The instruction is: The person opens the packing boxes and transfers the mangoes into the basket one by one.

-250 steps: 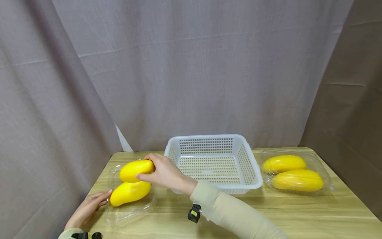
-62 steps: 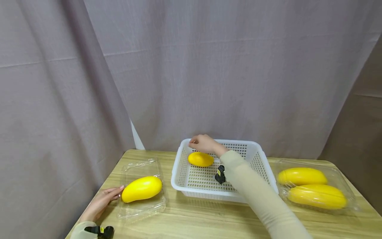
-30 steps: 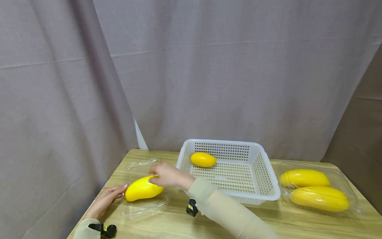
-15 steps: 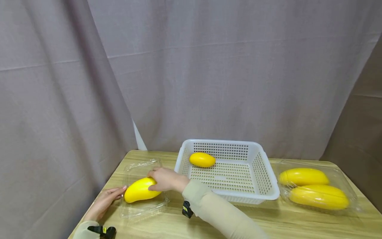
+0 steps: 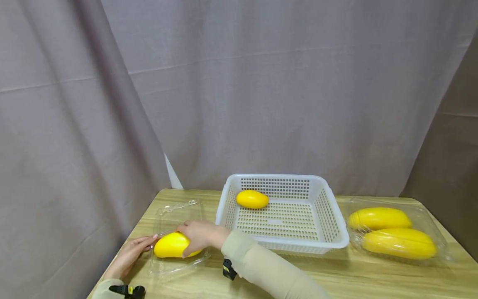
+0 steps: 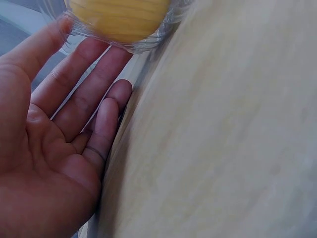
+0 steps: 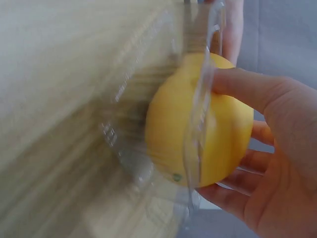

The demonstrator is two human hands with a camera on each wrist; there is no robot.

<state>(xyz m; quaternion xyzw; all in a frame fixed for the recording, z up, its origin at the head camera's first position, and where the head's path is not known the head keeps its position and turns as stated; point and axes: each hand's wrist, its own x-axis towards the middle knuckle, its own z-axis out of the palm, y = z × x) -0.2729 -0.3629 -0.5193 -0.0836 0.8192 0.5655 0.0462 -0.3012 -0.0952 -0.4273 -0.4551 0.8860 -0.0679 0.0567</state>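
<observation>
My right hand (image 5: 199, 237) grips a yellow mango (image 5: 169, 246), with the thumb on its near side and the fingers on its far side. The mango is in an open clear plastic box (image 5: 179, 207) at the left of the table. Up close in the right wrist view, the mango (image 7: 171, 134) shows a small green mark, and the box's transparent wall crosses in front of it. My left hand (image 5: 128, 255) pinches the box's left edge. In the left wrist view, thumb and fingertips meet the clear plastic beside the mango (image 6: 121, 20).
A white perforated basket (image 5: 337, 232) stands in the middle, with one mango (image 5: 252, 199) in its far left corner. On the right, a clear package (image 5: 433, 224) holds two mangoes (image 5: 399, 243). A grey curtain hangs behind the wooden table (image 5: 298, 270).
My right hand has set one mango in the basket, returned left and taken hold of the second. That mango has since turned slightly and shifted nearer. My left hand has stayed at the box.
</observation>
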